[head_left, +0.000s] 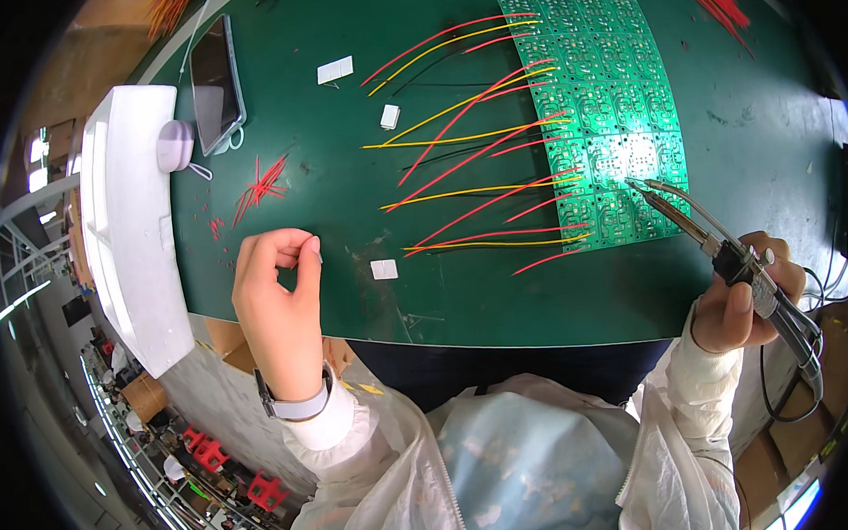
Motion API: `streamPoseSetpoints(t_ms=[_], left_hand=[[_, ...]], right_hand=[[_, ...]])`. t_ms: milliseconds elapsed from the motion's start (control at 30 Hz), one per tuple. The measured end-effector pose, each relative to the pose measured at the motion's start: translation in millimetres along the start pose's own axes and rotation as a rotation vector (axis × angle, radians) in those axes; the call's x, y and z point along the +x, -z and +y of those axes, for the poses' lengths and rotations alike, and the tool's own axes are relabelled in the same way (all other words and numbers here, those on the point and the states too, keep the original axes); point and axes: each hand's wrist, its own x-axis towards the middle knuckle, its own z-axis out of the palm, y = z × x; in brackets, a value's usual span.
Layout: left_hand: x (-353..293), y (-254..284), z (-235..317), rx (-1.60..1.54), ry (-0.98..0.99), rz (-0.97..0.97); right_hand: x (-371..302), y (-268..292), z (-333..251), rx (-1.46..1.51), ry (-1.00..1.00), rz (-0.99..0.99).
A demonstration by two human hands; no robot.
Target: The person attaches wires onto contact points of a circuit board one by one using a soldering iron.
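I hold the soldering iron (722,245) in my right hand (744,296), fingers wrapped round its handle, tip over the green circuit panel (614,99) on the tabletop (300,204); my left hand (277,279) hovers, fingers pinched together, on what I cannot tell.

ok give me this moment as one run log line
left hand: pinched shut, content not visible | right hand: grips soldering iron, tip over green circuit board panel | red and yellow wires fan left of panel
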Motion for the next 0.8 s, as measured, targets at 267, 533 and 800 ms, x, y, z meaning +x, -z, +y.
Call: streamPoseSetpoints(t_ms=[267, 533, 800], left_hand=[[6.7, -0.6, 3.0, 0.126, 0.011, -0.083], [28.4, -14.1, 33.2, -0.081, -0.082, 0.119], [87.8, -53.1, 117.9, -0.452, -0.439, -0.058]], right_hand=[[0.0, -1.2, -4.3, 0.006, -0.042, -0.01], [12.1, -3.1, -7.4, -0.022, -0.081, -0.052], [91.4, -38.4, 8.0, 0.129, -0.134, 0.012]])
